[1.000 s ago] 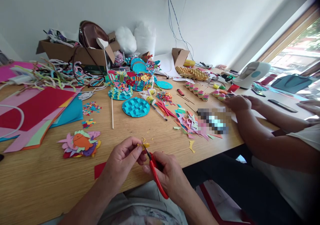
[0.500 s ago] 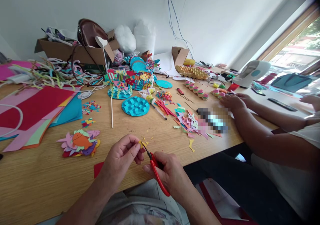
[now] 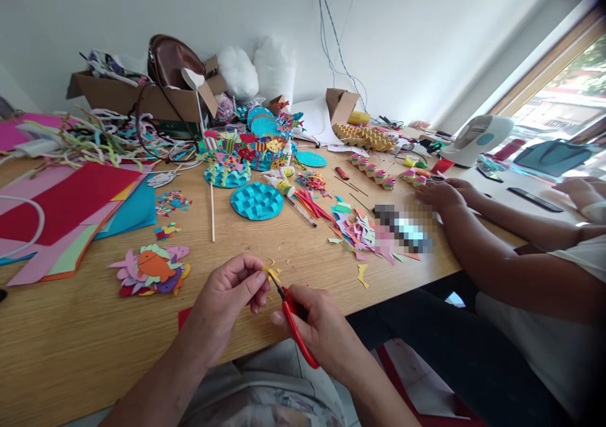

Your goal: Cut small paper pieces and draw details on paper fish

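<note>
Scissors (image 3: pixel 298 337) edge upward in the grip of the right hand (image 3: pixel 324 323). Left hand (image 3: pixel 231 291) pinches yellow paper (image 3: pixel 273 274); bottle label (image 3: pixel 286 189) unreadably small.

No readable lettering, numbers or brands. Label on the yellow-and-white bottle (image 3: pixel 286 188): too small to make out. Dark object (image 3: pixel 404 228) beside the paper scraps (image 3: pixel 356 228): masked by pixelation. White appliance (image 3: pixel 473 146), right: any wording illegible.

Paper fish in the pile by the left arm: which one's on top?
The orange fish. It lies over the others and shows nearly whole, while the purple piece and pink piece are partly covered.
</note>
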`<state>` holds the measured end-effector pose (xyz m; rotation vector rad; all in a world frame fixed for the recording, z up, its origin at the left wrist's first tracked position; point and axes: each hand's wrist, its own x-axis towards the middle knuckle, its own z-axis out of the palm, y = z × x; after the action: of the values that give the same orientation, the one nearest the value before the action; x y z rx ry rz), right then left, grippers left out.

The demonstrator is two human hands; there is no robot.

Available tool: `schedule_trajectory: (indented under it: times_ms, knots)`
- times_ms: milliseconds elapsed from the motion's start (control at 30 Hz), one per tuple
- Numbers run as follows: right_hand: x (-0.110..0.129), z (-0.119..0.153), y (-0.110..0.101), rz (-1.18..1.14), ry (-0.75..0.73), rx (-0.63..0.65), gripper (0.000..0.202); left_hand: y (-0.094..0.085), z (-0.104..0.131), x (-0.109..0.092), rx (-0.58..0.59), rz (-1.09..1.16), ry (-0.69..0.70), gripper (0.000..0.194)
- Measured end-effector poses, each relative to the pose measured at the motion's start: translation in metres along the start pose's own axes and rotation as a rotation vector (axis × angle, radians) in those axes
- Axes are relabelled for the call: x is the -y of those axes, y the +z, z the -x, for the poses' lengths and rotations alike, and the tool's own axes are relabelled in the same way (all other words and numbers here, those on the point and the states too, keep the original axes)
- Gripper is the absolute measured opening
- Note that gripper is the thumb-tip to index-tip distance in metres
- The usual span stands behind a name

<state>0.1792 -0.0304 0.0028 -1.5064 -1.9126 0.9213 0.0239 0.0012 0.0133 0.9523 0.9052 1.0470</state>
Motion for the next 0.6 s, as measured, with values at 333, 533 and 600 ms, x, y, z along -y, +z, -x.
schedule_trajectory:
  times_ms: [333,533,600]
  knots:
    - [0.0051,0.0004,-0.0018,0.004,-0.021,0.018,0.032,0.0005,0.0008,-0.0011,0.034,0.005,-0.079,0.02]
    - [0.0021,-0.0001,-0.0028,-0.004,0.006,0.002,0.035,0.0007,0.0001,-0.0009,0.036,-0.068,-0.083,0.019]
    - [0.001,0.0002,-0.0027,-0.008,0.014,-0.001,0.036,0.0008,0.0,-0.0007,0.036,-0.077,-0.079,0.018]
